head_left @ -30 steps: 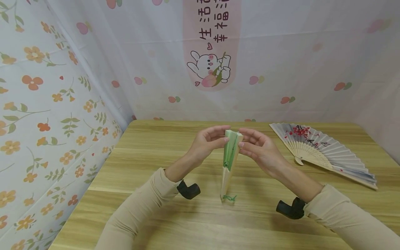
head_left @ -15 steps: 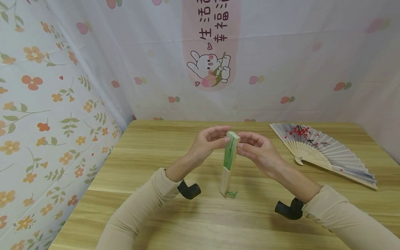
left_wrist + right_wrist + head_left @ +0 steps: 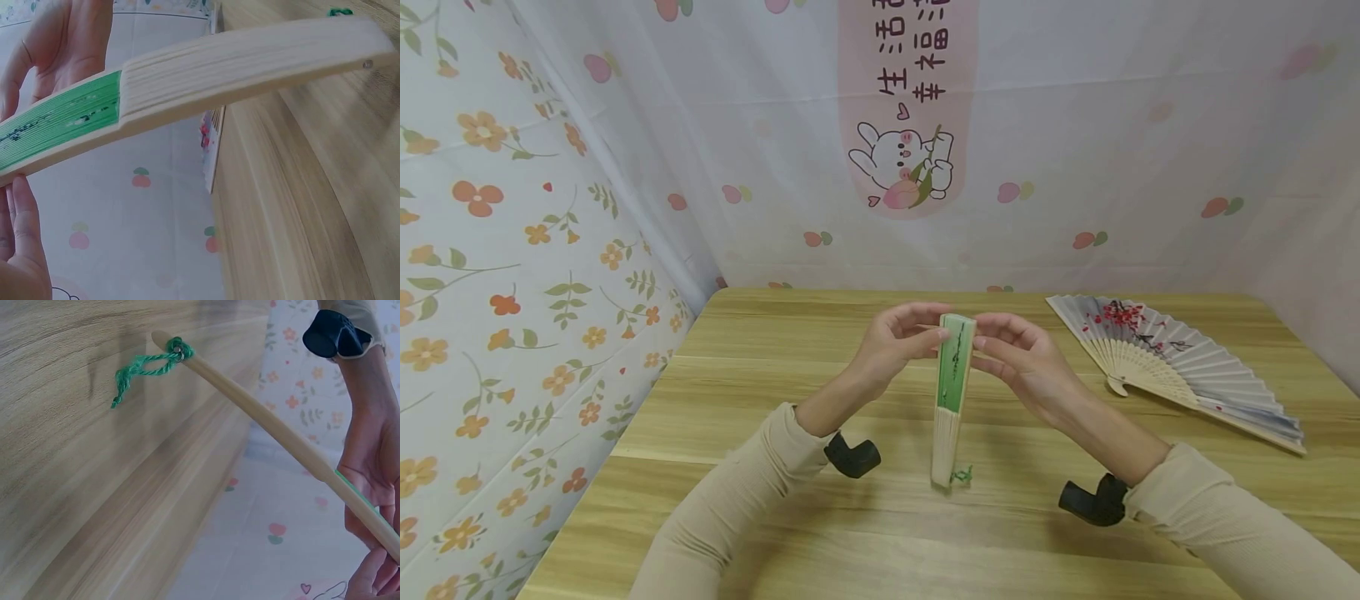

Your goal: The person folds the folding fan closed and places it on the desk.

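Observation:
A folded hand fan with green pleats and pale wooden ribs stands nearly upright between both hands, its narrow end low over the table. My left hand pinches its upper left side with the thumb in front. On the upper right side, my right hand pinches with thumb and fingers. The left wrist view shows the pale ribs lying tightly together. In the right wrist view a green cord is knotted at the rivet end of the fan and hangs loose.
An open fan with red blossoms lies at the right back of the wooden table. A printed cloth hangs behind, and a flowered cloth at the left. Black wrist mounts sit below the sleeves.
The green fan's slightly parted pleats have come together into a compact stack. It has turned, so more of the pleat and rib edges faces the head view. Both hands stay nearly in place.

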`<state>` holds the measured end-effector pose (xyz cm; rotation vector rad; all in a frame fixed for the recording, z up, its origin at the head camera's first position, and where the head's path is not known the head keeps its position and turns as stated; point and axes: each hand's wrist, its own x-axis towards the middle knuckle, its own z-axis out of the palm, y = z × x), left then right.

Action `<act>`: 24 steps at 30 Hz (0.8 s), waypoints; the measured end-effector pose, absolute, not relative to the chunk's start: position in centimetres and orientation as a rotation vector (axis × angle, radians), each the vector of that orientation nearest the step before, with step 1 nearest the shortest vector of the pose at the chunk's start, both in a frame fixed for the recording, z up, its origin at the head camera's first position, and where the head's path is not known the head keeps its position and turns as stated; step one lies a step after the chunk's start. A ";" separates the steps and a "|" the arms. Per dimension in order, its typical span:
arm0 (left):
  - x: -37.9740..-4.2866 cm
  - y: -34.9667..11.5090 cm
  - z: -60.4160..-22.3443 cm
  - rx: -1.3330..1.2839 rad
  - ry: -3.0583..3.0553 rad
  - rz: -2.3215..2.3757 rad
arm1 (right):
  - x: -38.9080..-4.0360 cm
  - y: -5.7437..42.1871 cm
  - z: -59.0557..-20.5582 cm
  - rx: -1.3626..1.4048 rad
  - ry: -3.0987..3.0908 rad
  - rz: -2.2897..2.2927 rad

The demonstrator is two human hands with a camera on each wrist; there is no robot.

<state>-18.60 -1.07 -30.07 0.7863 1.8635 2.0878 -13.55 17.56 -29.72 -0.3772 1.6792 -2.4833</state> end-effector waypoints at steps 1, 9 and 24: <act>-18.6 -1.1 -30.1 0.785 1.861 2.093 | -13.6 17.6 -29.7 -0.369 1.682 -2.484; -18.6 -1.4 -30.4 0.709 1.895 2.100 | -13.8 17.2 -30.0 -0.325 1.696 -2.481; -19.3 -2.2 -31.5 0.601 1.921 2.142 | -14.7 15.8 -31.0 -0.212 1.741 -2.439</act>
